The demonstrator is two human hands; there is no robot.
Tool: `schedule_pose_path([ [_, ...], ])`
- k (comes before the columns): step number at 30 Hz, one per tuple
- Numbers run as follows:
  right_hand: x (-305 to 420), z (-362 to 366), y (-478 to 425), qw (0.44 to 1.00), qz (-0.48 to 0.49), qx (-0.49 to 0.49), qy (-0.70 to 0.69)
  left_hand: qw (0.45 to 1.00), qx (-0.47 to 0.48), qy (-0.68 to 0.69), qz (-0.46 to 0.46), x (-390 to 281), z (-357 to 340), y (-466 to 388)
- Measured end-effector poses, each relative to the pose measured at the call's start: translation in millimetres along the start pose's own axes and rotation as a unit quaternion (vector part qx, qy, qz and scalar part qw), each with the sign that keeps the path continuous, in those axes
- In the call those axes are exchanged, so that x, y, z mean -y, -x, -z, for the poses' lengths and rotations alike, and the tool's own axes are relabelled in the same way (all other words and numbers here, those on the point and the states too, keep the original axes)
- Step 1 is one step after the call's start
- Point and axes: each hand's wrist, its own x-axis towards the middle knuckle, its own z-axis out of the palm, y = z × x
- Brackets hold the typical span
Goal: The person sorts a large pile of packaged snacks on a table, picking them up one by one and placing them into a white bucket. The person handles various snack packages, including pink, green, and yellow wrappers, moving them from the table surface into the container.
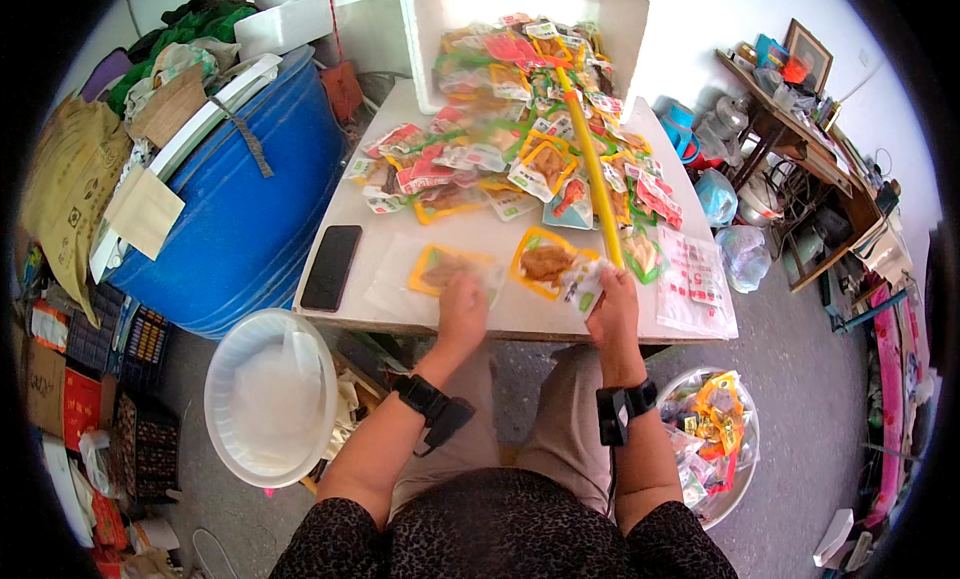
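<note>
My left hand (463, 309) is blurred, its fingers curled at the near edge of a yellow-bordered snack packet (431, 268). Under that packet, a clear plastic bag (386, 271) lies on the white table (405, 316). My right hand (616, 305) grips the white labelled end of another yellow-bordered packet (546, 264), which has brown food showing through its window. A yellow pole (589, 151) slants across the table, its near end just beyond my right hand. At its far end is a red plastic head (514, 50). Many mixed snack packets (551, 166) are heaped farther back.
A white foam box (424, 54) tipped towards me spills packets. A black phone (332, 268) lies left, a printed plastic bag (694, 283) right. Beside my legs stand a translucent tub (217, 399) and a basin (752, 436) of packets. A blue barrel (247, 196) flanks the table.
</note>
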Motion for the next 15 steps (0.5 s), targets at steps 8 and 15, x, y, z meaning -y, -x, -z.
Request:
schedule_pose_path([
  [8,-52,25,32,0.992,-0.107,0.057,-0.027,1.0,0.004,-0.018,0.003,-17,-3,-4],
  [15,-66,14,32,0.977,-0.144,0.124,-0.094,0.977,-0.017,-0.176,-0.119,-37,-1,1],
])
